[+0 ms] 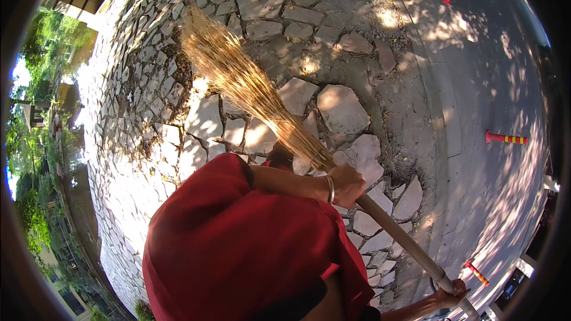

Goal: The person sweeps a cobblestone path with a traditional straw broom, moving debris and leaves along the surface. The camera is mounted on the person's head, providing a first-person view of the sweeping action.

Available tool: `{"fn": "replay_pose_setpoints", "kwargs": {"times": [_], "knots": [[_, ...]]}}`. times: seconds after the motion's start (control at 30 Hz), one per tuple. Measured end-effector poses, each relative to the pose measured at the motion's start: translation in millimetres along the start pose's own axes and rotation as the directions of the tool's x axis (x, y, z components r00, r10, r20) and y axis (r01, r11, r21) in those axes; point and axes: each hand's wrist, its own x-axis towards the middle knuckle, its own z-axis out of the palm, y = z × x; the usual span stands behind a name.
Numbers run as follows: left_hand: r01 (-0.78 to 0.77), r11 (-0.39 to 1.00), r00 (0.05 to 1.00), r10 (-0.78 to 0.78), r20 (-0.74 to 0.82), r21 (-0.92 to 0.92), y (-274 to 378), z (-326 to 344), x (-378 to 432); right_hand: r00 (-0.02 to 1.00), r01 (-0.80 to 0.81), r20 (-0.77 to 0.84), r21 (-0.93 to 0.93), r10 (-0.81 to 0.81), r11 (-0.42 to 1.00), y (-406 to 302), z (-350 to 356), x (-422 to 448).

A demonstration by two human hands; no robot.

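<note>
A long-handled straw broom (236,76) slants across the view, its bristles spread on the stone paving at the upper left. My left hand (349,185), with a metal bangle at the wrist, is closed around the pole just below the bound straw. Farther down the same wooden pole (401,236), at the lower right, my right hand (453,293) grips near its far end. A red garment (250,245) covers much of the lower middle and hides part of the ground. Part of a dark shoe (281,156) shows beside the straw.
Irregular flagstones (343,109) with soil gaps lie around me. Dry leaves (178,98) lie in the gaps near the bristles. To the right, a concrete kerb (439,142) borders a road with several red-and-yellow posts (506,138). Greenery (44,142) and buildings stand at the far left.
</note>
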Motion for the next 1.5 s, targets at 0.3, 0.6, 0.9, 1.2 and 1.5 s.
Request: {"fn": "replay_pose_setpoints", "kwargs": {"times": [0.3, 0.6, 0.9, 1.2, 1.5], "knots": [[0.072, 0.974, 0.990, -0.095, -0.100, -0.217, -18, 72, 35, 0.967, 0.041, 0.252, -0.051, -0.027, 0.998, -14, 115, 27], [0.430, 0.903, 0.897, -0.425, 0.120, -0.013, -84, -2, -62, 0.959, -0.282, 0.050, 0.050, 0.280, 0.958, 166, 130, -10], [0.102, 0.993, 0.665, -0.116, -0.738, -0.064, -137, -38, 29, 0.858, -0.125, 0.514, 0.199, 0.004, 0.972, 60, 232, 21], [0.474, 0.873, 0.855, -0.488, -0.176, -0.119, -264, 12, -102, 0.927, -0.275, 0.269, 0.014, 0.261, 0.961, 229, 273, -111], [-0.152, 0.987, 0.935, 0.129, -0.330, -0.047, -134, -172, 45, 0.774, 0.630, 0.054, 0.032, -0.631, 0.776, -28, 339, -68]]}}
